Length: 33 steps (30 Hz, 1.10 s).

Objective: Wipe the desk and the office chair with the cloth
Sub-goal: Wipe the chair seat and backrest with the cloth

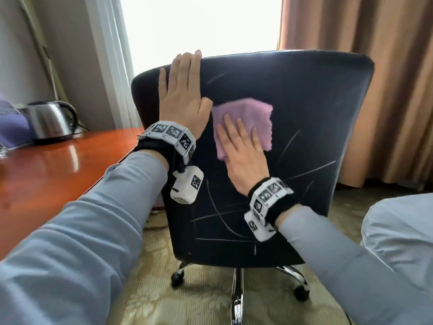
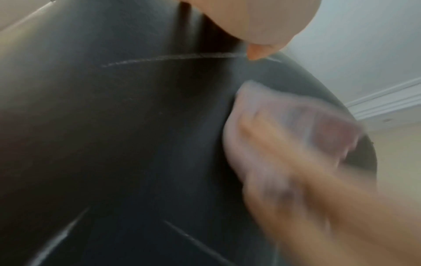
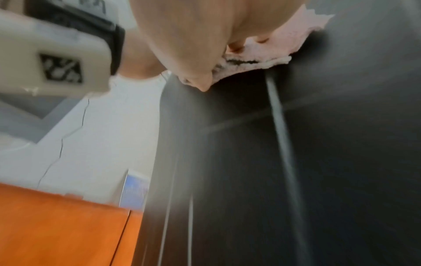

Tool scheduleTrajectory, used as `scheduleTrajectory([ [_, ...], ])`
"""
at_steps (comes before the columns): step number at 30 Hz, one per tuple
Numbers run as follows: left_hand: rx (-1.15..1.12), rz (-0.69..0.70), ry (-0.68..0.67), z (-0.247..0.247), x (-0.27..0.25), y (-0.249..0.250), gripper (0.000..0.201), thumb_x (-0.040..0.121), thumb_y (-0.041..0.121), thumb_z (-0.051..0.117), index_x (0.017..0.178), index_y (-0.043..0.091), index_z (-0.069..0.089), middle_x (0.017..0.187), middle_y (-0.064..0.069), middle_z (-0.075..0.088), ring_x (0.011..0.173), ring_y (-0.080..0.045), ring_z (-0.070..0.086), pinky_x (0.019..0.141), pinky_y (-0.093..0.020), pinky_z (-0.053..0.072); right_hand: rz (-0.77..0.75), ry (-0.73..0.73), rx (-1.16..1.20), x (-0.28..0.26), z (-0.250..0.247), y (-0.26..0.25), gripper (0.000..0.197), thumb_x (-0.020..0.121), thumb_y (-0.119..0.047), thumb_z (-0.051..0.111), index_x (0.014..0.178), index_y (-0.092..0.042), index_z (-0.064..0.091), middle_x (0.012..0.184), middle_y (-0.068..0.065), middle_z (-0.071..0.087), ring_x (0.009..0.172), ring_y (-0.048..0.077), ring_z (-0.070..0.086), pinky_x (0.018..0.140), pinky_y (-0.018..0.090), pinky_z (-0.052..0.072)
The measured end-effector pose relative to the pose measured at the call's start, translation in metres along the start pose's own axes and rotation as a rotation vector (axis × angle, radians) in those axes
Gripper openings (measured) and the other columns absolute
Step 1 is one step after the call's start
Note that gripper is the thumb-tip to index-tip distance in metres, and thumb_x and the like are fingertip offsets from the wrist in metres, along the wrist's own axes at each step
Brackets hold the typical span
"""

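The right hand [image 1: 243,158] lies flat with its fingers [image 1: 230,130] straight and a little spread, pressing the purple cloth [image 1: 246,120] against the rear face of the office chair backrest [image 1: 304,113]. The cloth sits on the upper middle of that face, partly covered by the hand, its top and right edge showing beyond the fingertips. Just to its left, the left hand [image 1: 181,90] is spread flat with fingers straight and together, its tips reaching the top edge of the backrest, which I judge steadies the chair, since it stands on castors [image 1: 177,279].

To do this step well, keep that bracing hand firm so the chair neither rolls nor swivels, and press with the whole palm so the cloth slides rather than bunching. Pale streaks [image 1: 222,214] cross the lower half and right side of the dark surface; long overlapping strokes should carry the cloth down over them and out to the edges.

Further left, the wooden table [image 1: 51,165] carries a steel kettle [image 1: 50,120]; whether it has been wiped cannot be told
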<state>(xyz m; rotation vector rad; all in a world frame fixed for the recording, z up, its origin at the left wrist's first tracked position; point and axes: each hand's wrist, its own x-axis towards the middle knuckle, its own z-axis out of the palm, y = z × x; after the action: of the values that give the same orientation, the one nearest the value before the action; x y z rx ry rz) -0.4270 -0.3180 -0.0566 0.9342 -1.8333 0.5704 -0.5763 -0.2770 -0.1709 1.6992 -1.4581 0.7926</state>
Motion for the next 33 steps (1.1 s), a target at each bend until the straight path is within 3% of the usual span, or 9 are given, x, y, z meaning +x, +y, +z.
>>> scheduleTrajectory([
  [5, -0.061, 0.0, -0.039, -0.004, 0.005, -0.01, 0.079, 0.083, 0.017, 0.038, 0.159, 0.022, 0.017, 0.164, -0.002, 0.02, 0.153, -0.019, 0.012, 0.125, -0.043, 0.004, 0.058, 0.237, -0.005, 0.064, -0.027, -0.008, 0.073, 0.09, -0.014, 0.055, 0.155, -0.016, 0.023, 0.163, 0.004, 0.018, 0.151, 0.021, 0.015, 0.121, 0.043, 0.017],
  [12, -0.059, 0.077, -0.101, -0.016, 0.005, -0.031, 0.086, 0.081, 0.011, 0.046, 0.16, 0.023, 0.012, 0.166, -0.002, 0.016, 0.153, -0.02, 0.01, 0.124, -0.039, 0.003, -0.188, -0.035, -0.125, -0.012, 0.036, -0.006, 0.079, 0.08, -0.016, 0.069, 0.151, -0.012, 0.035, 0.16, 0.006, 0.028, 0.146, 0.026, 0.028, 0.111, 0.048, 0.031],
  [15, -0.068, 0.059, -0.123, -0.011, 0.003, -0.027, 0.091, 0.078, 0.01, 0.047, 0.16, 0.022, 0.009, 0.166, -0.002, 0.012, 0.154, -0.02, 0.004, 0.124, -0.04, 0.0, -0.055, 0.143, -0.146, 0.026, 0.001, -0.002, 0.076, 0.085, -0.027, 0.062, 0.153, -0.013, 0.03, 0.161, 0.006, 0.023, 0.139, 0.028, 0.035, 0.099, 0.046, 0.038],
  [18, -0.103, 0.037, -0.137, -0.008, 0.005, -0.024, 0.09, 0.079, 0.011, 0.047, 0.16, 0.022, 0.009, 0.167, -0.002, 0.01, 0.154, -0.017, 0.003, 0.125, -0.04, -0.001, -0.009, 0.305, -0.177, 0.075, -0.035, -0.003, 0.069, 0.084, -0.024, 0.056, 0.15, -0.013, 0.037, 0.16, 0.008, 0.026, 0.12, 0.03, 0.046, 0.085, 0.042, 0.041],
  [21, -0.113, 0.044, -0.145, -0.016, 0.007, -0.027, 0.088, 0.08, 0.005, 0.046, 0.16, 0.023, 0.012, 0.166, 0.0, 0.013, 0.154, -0.016, 0.005, 0.124, -0.037, 0.0, -0.046, 0.278, -0.168, 0.073, -0.024, -0.015, 0.067, 0.084, -0.029, 0.056, 0.147, -0.012, 0.041, 0.158, 0.007, 0.031, 0.114, 0.03, 0.047, 0.081, 0.041, 0.04],
  [26, -0.13, 0.116, -0.144, -0.034, 0.007, -0.038, 0.087, 0.079, -0.005, 0.045, 0.158, 0.023, 0.022, 0.163, 0.001, 0.025, 0.152, -0.018, 0.017, 0.123, -0.038, 0.011, -0.231, 0.018, -0.218, 0.008, 0.025, -0.027, 0.072, 0.073, -0.019, 0.064, 0.143, -0.014, 0.048, 0.154, 0.005, 0.04, 0.118, 0.031, 0.048, 0.089, 0.047, 0.04],
  [30, -0.215, 0.183, -0.13, -0.034, 0.013, -0.046, 0.086, 0.075, -0.012, 0.041, 0.155, 0.016, 0.031, 0.159, -0.005, 0.035, 0.149, -0.02, 0.026, 0.124, -0.034, 0.018, -0.048, 0.179, -0.205, 0.063, -0.019, -0.021, 0.077, 0.078, -0.022, 0.049, 0.152, -0.013, 0.031, 0.159, 0.003, 0.029, 0.135, 0.034, 0.033, 0.108, 0.058, 0.028],
  [32, -0.228, 0.147, -0.117, -0.035, 0.016, -0.05, 0.085, 0.075, -0.016, 0.039, 0.155, 0.012, 0.033, 0.158, -0.007, 0.036, 0.148, -0.019, 0.029, 0.121, -0.024, 0.017, -0.035, 0.242, -0.18, 0.09, -0.035, -0.02, 0.076, 0.08, -0.02, 0.052, 0.153, -0.013, 0.029, 0.16, 0.003, 0.027, 0.14, 0.035, 0.03, 0.114, 0.059, 0.022],
  [33, -0.178, 0.111, -0.101, -0.034, 0.016, -0.053, 0.085, 0.075, -0.016, 0.04, 0.155, 0.012, 0.031, 0.16, -0.005, 0.033, 0.149, -0.019, 0.026, 0.122, -0.025, 0.015, -0.051, 0.248, -0.165, 0.094, -0.033, -0.023, 0.077, 0.08, -0.02, 0.057, 0.153, -0.012, 0.031, 0.16, 0.003, 0.028, 0.14, 0.035, 0.03, 0.114, 0.059, 0.02],
])
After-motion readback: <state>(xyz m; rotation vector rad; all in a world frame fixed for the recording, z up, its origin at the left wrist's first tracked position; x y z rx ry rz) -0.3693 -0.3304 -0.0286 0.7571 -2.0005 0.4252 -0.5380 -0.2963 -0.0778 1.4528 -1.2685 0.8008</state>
